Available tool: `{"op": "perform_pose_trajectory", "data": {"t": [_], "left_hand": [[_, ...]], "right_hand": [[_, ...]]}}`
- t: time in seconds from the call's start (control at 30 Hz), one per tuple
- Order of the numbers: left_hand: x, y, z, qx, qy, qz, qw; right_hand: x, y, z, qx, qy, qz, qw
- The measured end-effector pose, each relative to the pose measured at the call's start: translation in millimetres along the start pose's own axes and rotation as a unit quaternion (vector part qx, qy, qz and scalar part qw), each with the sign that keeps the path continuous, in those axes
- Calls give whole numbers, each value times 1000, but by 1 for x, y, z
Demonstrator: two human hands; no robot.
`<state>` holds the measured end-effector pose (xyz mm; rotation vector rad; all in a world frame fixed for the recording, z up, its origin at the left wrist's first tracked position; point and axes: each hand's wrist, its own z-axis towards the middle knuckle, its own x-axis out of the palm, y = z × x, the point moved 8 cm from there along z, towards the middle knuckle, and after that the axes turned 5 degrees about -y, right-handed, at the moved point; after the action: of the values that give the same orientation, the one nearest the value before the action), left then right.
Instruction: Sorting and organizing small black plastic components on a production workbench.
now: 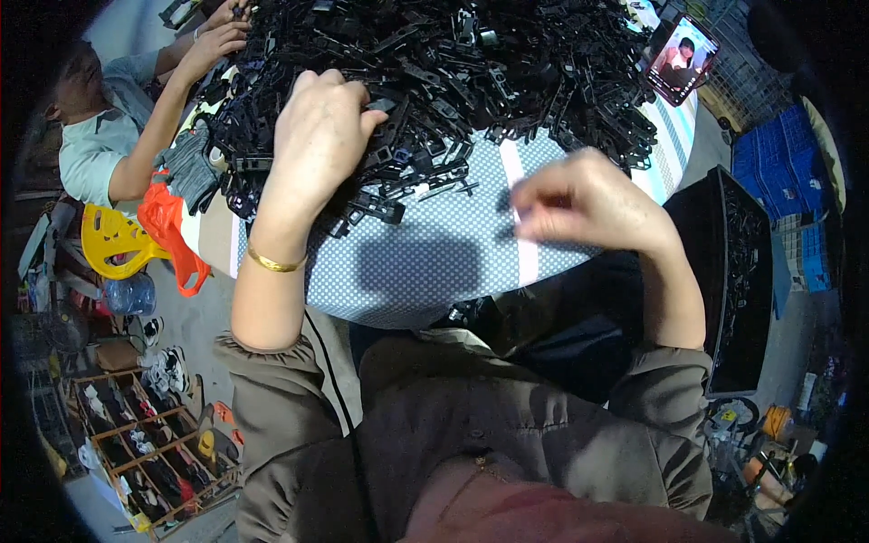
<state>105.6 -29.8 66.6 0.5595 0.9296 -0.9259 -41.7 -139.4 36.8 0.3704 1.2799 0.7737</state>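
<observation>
A big heap of small black plastic parts (pixel 425 63) covers the far side of a table with a patterned cloth (pixel 425 244). Over the heap's near left side is my left hand (pixel 326 136), a gold bangle on its wrist. Its fingers curl down and their tips are hidden, so anything between them does not show. My right hand (pixel 593 204) hovers over the cloth, right of the heap's near edge. Motion smears its fingers, and I cannot make out whether they hold anything. A few loose black parts (pixel 371 210) lie at the heap's near edge, between my hands.
At the far left a co-worker's hand (pixel 217 45) reaches to the heap. A phone (pixel 683 59) stands at the table's far right. Right of me is a black bin (pixel 724 271) holding black parts. A yellow stool (pixel 113 242), an orange bag (pixel 167 226) and a shoe rack (pixel 149 434) are to the left.
</observation>
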Motion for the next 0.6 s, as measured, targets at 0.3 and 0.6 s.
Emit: {"op": "perform_pose_trajectory", "data": {"t": [0.3, 0.6], "left_hand": [[5, -18, -6, 17, 4, -44, 999], [-10, -5, 2, -82, -92, -229, 966]], "right_hand": [[25, 13, 23, -107, -172, -187, 961], [5, 4, 17, -106, -220, -213, 946]]}}
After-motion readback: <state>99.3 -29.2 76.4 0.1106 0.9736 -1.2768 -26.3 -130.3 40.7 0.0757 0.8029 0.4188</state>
